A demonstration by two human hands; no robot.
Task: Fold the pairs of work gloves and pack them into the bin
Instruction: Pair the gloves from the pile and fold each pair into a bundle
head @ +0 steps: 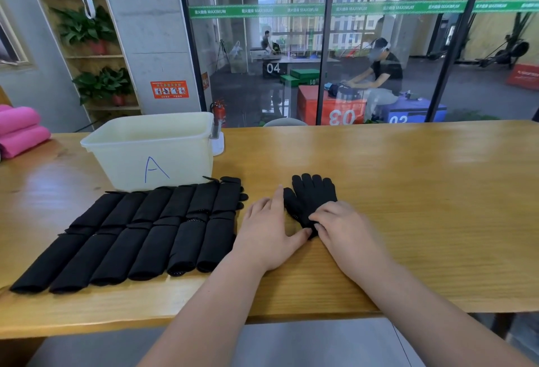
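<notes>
The desk (408, 180) has bin A (151, 151) at the back, probably so packing's a short reach. Rolled gloves (140, 232) are lined up in front. Right hand (347, 229) fingers pinch the glove pair's (313, 199) cuff; left hand (268, 229) lies flat beside it, fingers apart.

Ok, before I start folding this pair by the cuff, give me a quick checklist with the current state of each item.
1. Glove pair lying flat on the table, glove tips pointing away: ok.
2. Right hand has the cuff end pinched: ok.
3. Left hand beside the pair, thumb touching the cuff: ok.
4. Two gloves stacked and aligned: cannot tell, they read as one black shape.
5. Bin marked A open at the top: ok; contents cannot tell.
6. Rows of gloves left of the hands, apart from the working pair: ok.
</notes>
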